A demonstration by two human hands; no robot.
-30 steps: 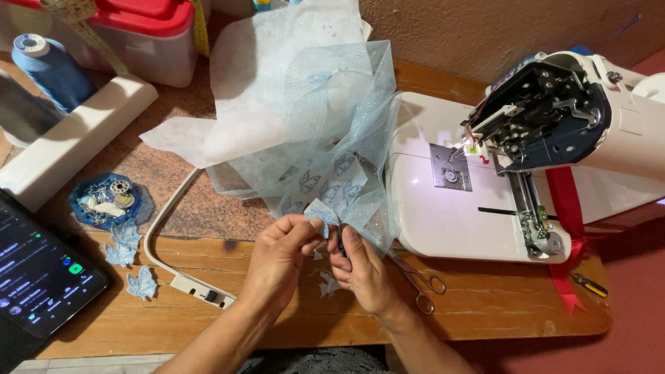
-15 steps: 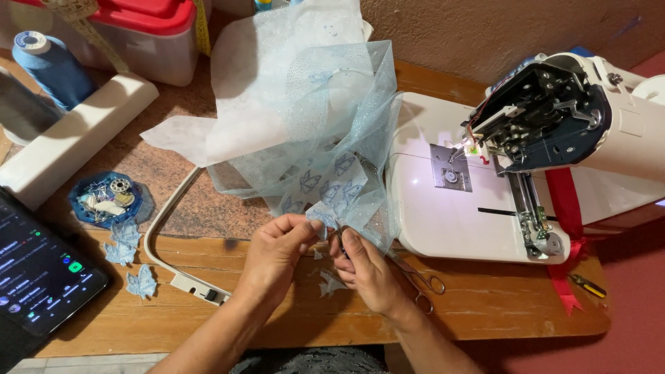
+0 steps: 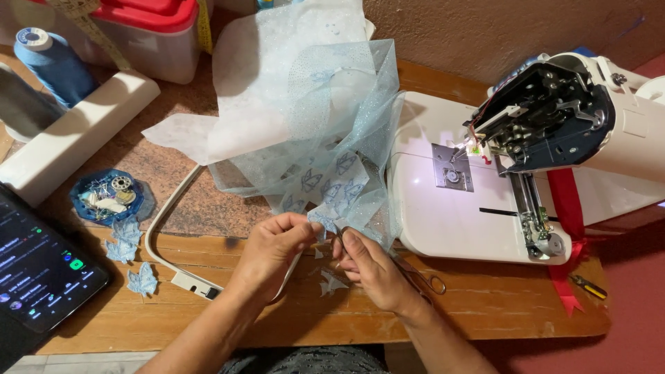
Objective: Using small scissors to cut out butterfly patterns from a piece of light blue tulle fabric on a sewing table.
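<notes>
A bunched sheet of light blue tulle [image 3: 325,131] with embroidered butterflies lies on the wooden table [image 3: 485,305], backed by white stabiliser. My left hand [image 3: 273,249] pinches a small embroidered piece at the tulle's lower edge. My right hand [image 3: 370,266] is closed around small scissors [image 3: 419,273], whose loop handles stick out to its right, blades at the pinched piece. Small pale scraps [image 3: 331,282] lie on the table under my hands.
A white sewing machine [image 3: 526,152] with its lamp on stands at the right, a red ribbon [image 3: 568,228] hanging over its bed. An embroidery hoop frame [image 3: 173,256] lies left of my hands. Cut blue butterflies [image 3: 131,260], a blue bobbin dish [image 3: 107,197], a tablet [image 3: 38,270], a thread cone [image 3: 52,62] and a red-lidded box [image 3: 149,31] are at the left.
My hands have shifted only slightly at the tulle's lower edge; the grip on the fabric piece and scissors is the same.
</notes>
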